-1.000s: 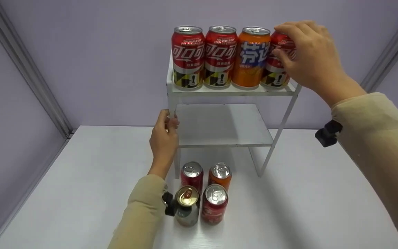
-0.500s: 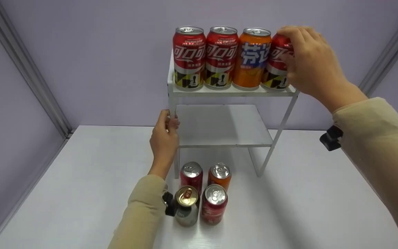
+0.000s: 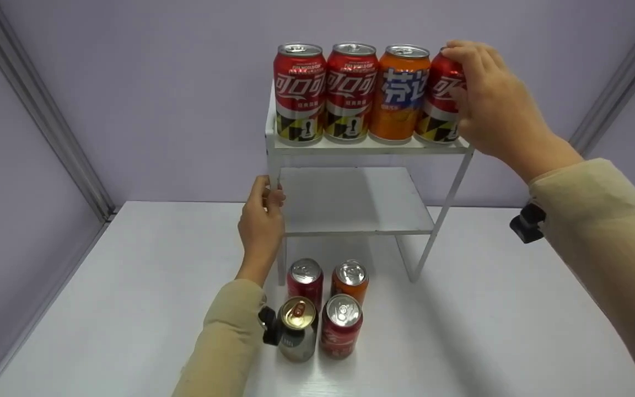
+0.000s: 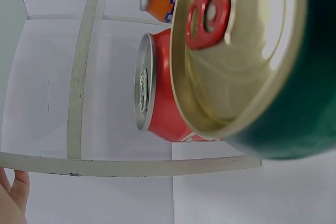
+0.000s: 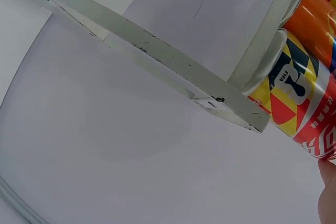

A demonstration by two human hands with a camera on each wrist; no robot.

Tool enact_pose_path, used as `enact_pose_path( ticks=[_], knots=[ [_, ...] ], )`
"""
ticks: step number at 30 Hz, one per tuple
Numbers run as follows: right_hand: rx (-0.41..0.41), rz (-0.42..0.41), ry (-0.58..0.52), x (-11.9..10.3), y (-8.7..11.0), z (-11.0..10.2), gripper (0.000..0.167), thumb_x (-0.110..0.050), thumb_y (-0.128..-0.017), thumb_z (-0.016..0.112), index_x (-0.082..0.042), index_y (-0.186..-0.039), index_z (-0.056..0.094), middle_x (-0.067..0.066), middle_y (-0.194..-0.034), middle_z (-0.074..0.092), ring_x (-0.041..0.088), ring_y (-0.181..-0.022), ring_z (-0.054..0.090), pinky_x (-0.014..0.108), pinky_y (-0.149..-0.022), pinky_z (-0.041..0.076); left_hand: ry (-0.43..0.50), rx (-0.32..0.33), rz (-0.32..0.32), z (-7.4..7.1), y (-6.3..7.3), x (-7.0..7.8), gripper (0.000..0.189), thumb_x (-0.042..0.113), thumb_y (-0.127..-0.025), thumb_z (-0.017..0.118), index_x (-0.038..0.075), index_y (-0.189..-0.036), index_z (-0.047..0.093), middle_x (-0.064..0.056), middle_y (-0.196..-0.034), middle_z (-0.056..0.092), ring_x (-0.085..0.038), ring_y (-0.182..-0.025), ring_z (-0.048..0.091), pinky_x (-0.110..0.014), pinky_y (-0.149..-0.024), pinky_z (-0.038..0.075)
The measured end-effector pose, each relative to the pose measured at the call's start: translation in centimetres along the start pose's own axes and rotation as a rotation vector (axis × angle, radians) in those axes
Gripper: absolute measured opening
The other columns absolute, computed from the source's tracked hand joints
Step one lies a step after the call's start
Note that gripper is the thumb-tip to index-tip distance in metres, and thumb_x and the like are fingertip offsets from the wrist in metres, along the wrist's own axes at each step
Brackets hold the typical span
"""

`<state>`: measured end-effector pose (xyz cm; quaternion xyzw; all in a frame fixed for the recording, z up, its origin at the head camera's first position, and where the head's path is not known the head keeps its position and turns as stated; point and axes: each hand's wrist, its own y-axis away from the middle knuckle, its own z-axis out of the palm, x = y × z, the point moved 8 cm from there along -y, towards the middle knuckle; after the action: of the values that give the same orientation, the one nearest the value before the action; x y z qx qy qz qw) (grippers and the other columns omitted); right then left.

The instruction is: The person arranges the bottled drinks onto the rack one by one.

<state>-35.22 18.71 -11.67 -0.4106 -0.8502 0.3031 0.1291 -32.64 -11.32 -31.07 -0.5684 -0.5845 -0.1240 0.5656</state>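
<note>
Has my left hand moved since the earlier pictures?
No, your left hand stays at the same height on the white rack's left front post.

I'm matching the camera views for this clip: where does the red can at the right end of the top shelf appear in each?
Head: the red can is right of centre, near the top, partly covered by the right hand.
Left wrist: not in it; a lower red can shows instead.
Right wrist: at the right edge, slanted.
Shared landmark: the white rack.
</note>
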Motion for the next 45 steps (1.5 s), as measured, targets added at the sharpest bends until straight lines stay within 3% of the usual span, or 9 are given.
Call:
enact_pose_path(
  ticks=[8, 12, 15, 19, 22, 24, 30, 39, 45],
  knots=[
    [0.152, -0.141, 0.054, 0.0, 0.9, -0.9, 0.046, -0.010, -0.102, 0.050, -0.006, -0.147, 0.039, 0.012, -0.156, 0.036, 0.032, -0.143, 0.031, 0.043, -0.118, 0.021, 0.010, -0.007, -0.001, 0.1, 0.0, -0.2, 0.013, 0.020, -0.105, 0.049, 0.012, -0.111, 0.058, -0.005, -0.095, 0.068, -0.019, -0.088, 0.066, -0.039, -0.066, 0.049],
    [0.253, -0.170, 0.015, 0.2, 1.9, -1.6, 0.047, -0.009, -0.102, 0.051, -0.004, -0.147, 0.040, 0.013, -0.153, 0.040, 0.033, -0.140, 0.036, 0.043, -0.117, 0.024, 0.008, -0.003, 0.004, 0.0, 0.0, -0.1, 0.012, 0.016, -0.105, 0.049, 0.012, -0.112, 0.058, -0.004, -0.095, 0.068, -0.020, -0.087, 0.065, -0.038, -0.067, 0.049],
    [0.321, -0.067, -0.119, 1.4, 2.7, -1.9, 0.045, -0.007, -0.101, 0.049, -0.004, -0.146, 0.043, 0.011, -0.149, 0.045, 0.026, -0.138, 0.039, 0.036, -0.115, 0.026, 0.009, -0.001, 0.010, 0.0, 0.0, 0.0, 0.012, 0.015, -0.105, 0.048, 0.011, -0.111, 0.058, -0.004, -0.094, 0.068, -0.020, -0.086, 0.065, -0.038, -0.067, 0.050],
    [0.389, 0.201, -0.374, 4.0, 3.9, -1.6, 0.043, -0.004, -0.101, 0.045, -0.008, -0.144, 0.046, 0.004, -0.143, 0.050, 0.015, -0.132, 0.042, 0.024, -0.108, 0.029, 0.017, -0.001, 0.006, 0.1, 0.1, -0.1, 0.012, 0.015, -0.106, 0.048, 0.011, -0.111, 0.058, -0.004, -0.095, 0.068, -0.020, -0.087, 0.065, -0.038, -0.068, 0.050],
    [0.403, 0.359, -0.491, 5.5, 5.3, -0.7, 0.041, -0.006, -0.103, 0.042, -0.010, -0.144, 0.045, 0.003, -0.140, 0.052, 0.016, -0.128, 0.045, 0.024, -0.104, 0.031, 0.020, -0.002, 0.007, 0.1, 0.1, -0.1, 0.012, 0.013, -0.106, 0.047, 0.011, -0.111, 0.058, -0.005, -0.095, 0.068, -0.021, -0.088, 0.066, -0.039, -0.068, 0.050],
    [0.401, 0.419, -0.547, 5.9, 6.3, 0.1, 0.039, -0.008, -0.104, 0.040, -0.010, -0.142, 0.046, 0.005, -0.137, 0.053, 0.017, -0.126, 0.047, 0.025, -0.103, 0.033, 0.019, -0.005, 0.009, 0.1, 0.2, -0.1, 0.012, 0.013, -0.106, 0.047, 0.011, -0.111, 0.058, -0.007, -0.095, 0.068, -0.021, -0.088, 0.066, -0.039, -0.067, 0.050],
    [0.418, 0.491, -0.731, 5.6, 9.3, 2.6, 0.032, -0.013, -0.105, 0.039, -0.007, -0.136, 0.046, 0.005, -0.128, 0.054, 0.017, -0.122, 0.049, 0.028, -0.103, 0.035, 0.015, -0.006, 0.007, 0.1, 0.2, -0.1, 0.012, 0.015, -0.106, 0.047, 0.011, -0.111, 0.057, -0.006, -0.095, 0.068, -0.022, -0.087, 0.065, -0.038, -0.067, 0.050],
    [0.326, 0.572, -0.713, 5.0, 13.1, 6.4, 0.038, -0.016, -0.106, 0.045, -0.002, -0.141, 0.040, 0.007, -0.132, 0.052, 0.015, -0.123, 0.046, 0.024, -0.095, 0.035, 0.016, -0.003, -0.002, 0.2, 0.1, -0.2, 0.013, 0.015, -0.106, 0.048, 0.011, -0.113, 0.057, -0.006, -0.094, 0.068, -0.024, -0.087, 0.066, -0.040, -0.067, 0.050],
    [0.292, 0.609, -0.735, 5.1, 15.5, 9.2, 0.039, -0.012, -0.105, 0.048, 0.001, -0.141, 0.040, 0.010, -0.132, 0.053, 0.016, -0.120, 0.047, 0.026, -0.097, 0.035, 0.013, 0.006, 0.010, 0.1, 0.1, -0.1, 0.012, 0.013, -0.105, 0.048, 0.011, -0.112, 0.058, -0.005, -0.093, 0.067, -0.023, -0.085, 0.065, -0.039, -0.067, 0.050]
  ],
)
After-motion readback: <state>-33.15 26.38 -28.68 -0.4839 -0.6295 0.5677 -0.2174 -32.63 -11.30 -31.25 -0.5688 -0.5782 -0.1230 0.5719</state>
